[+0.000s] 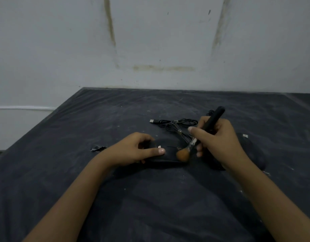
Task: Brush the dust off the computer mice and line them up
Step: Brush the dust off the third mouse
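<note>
Two mice, one brush, one cable. Left hand fingers curled round mouse; right hand grips brush, bristles on it. Second mouse beside right wrist.

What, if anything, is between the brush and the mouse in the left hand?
Nothing visible. The brush bristles sit against the mouse, right of where the left hand grips it. The right hand holds the brush handle; the cables lie behind, clear.
</note>
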